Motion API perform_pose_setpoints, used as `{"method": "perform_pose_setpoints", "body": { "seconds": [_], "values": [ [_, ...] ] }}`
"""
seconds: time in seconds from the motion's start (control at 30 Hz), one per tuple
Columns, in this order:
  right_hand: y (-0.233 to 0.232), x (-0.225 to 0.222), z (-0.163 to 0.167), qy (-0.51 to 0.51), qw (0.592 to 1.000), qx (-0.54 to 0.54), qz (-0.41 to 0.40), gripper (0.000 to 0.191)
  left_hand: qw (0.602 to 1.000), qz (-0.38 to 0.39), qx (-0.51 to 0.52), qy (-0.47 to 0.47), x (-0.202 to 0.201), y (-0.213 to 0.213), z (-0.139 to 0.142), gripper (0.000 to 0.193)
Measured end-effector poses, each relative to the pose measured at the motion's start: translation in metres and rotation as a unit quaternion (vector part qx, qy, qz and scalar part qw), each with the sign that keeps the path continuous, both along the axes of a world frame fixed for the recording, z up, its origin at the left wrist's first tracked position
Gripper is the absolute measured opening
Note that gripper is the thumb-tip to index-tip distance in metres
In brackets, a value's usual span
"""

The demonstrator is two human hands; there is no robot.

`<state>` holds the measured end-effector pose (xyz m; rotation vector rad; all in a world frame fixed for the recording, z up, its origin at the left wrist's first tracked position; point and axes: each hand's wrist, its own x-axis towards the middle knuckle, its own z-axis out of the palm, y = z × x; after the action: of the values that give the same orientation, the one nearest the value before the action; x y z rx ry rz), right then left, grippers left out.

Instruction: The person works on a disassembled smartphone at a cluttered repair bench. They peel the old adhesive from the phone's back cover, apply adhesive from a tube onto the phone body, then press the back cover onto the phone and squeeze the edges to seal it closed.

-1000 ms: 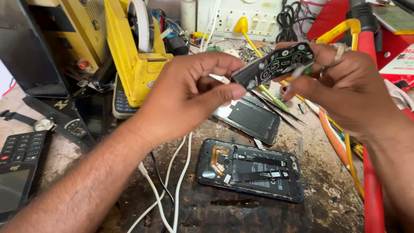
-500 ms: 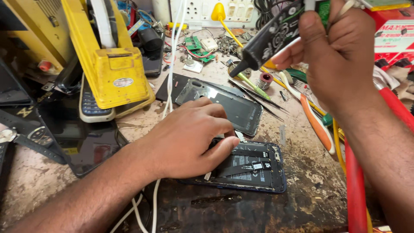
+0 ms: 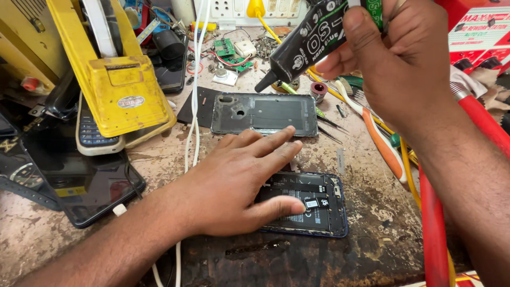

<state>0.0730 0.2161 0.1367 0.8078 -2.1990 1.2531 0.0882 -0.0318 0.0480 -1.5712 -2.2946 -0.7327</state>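
While my left hand [image 3: 234, 183] lies flat, fingers spread, on the opened phone [image 3: 313, 204] at the bench's middle, I see its thumb across the exposed insides. Just beyond the fingertips, touching or nearly so, lies the back cover [image 3: 265, 113], inner face up. My right hand [image 3: 398, 64] is closed around a black glue tube [image 3: 305, 45], raised above the bench with its nozzle tilted down-left toward the cover; whether a cap is on I cannot tell. White cables [image 3: 194, 106] run left of the cover, past a yellow tool [image 3: 119, 79]. Tweezers [image 3: 332, 125] lie to its right.
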Motion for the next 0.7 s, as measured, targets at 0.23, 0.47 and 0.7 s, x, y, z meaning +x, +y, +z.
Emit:
{"method": "perform_pose_setpoints", "body": {
  "seconds": [0.23,0.47,0.7],
  "values": [
    [-0.013,-0.001,0.001,-0.033,0.999,0.034,-0.007,0.016,0.988,0.009,0.018,-0.155,-0.011,-0.019,0.01,0.033],
    [-0.022,0.005,0.001,-0.043,0.998,0.036,-0.022,0.013,0.999,0.012,0.028,0.028,0.004,-0.012,-0.008,0.042],
    [-0.016,0.005,0.0,-0.03,0.999,0.022,-0.011,0.013,0.971,0.195,0.063,-0.12,-0.005,-0.013,0.019,0.036]
  ]
}}
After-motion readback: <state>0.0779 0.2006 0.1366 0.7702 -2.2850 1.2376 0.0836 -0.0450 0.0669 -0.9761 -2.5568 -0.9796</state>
